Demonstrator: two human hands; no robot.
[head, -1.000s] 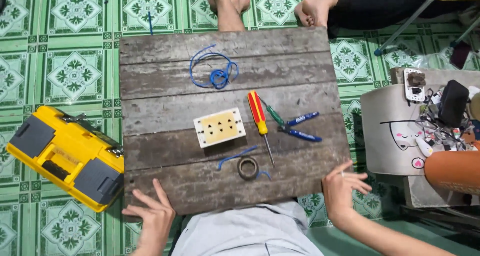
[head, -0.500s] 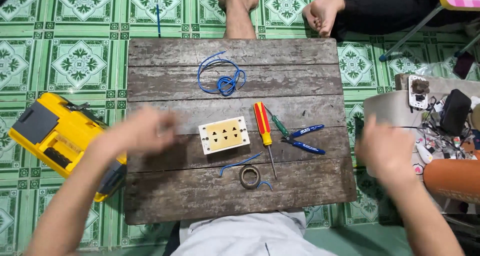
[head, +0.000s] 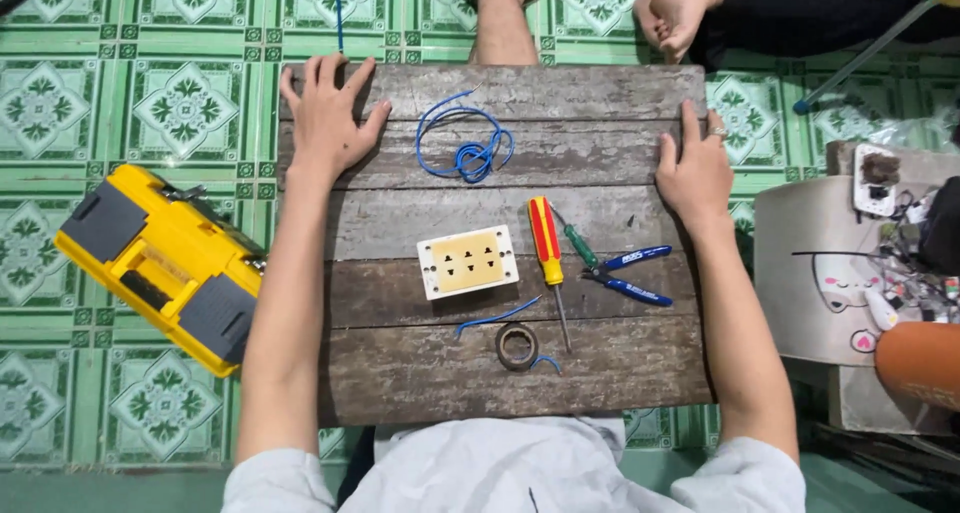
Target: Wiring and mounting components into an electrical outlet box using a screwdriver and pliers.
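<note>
Both hands lie open and flat on the wooden board (head: 600,373), left hand (head: 328,113) at its far left corner, right hand (head: 695,173) at its right edge, gripping nothing, so a careless shove could, I judge, roll the screwdriver (head: 546,245) or tape roll (head: 517,345) off.

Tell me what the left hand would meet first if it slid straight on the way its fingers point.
The left hand lies flat at the wooden board's far left corner, fingers pointing past the far edge. Straight on, it would leave the board and meet the green tiled floor; the thin blue wire piece lies slightly right.
</note>
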